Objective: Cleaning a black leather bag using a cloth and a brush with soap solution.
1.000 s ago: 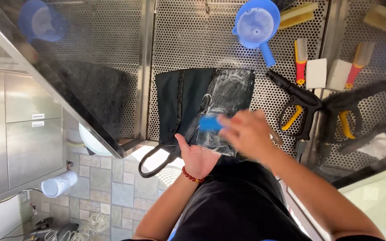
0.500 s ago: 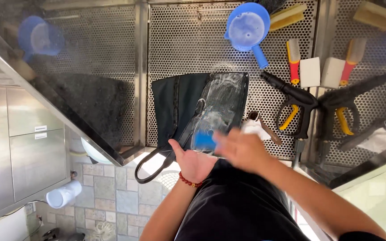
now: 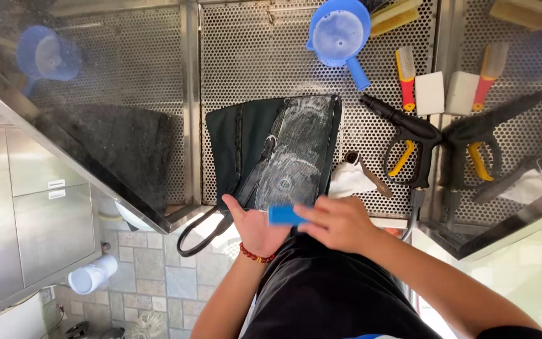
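The right hand [image 3: 340,223] clasps a small blue rectangular brush [image 3: 285,215] in its fingers at the near edge of a soapy black leather bag [image 3: 283,150] lying flat on the perforated steel tabletop [image 3: 252,56]. The left hand [image 3: 255,226], fingers released, palm up, rests against the bag's near edge beside the brush.

A black bag [image 3: 271,150], half covered in white soap foam, lies at the near edge of the perforated metal table [image 3: 252,56]. The left hand [image 3: 255,229] presses flat on the bag's near end. The right hand [image 3: 340,223] grips a blue brush [image 3: 285,215] just beside it. A blue scoop [image 3: 339,34] and a black spray gun [image 3: 406,141] lie farther back, toward the table's right side.
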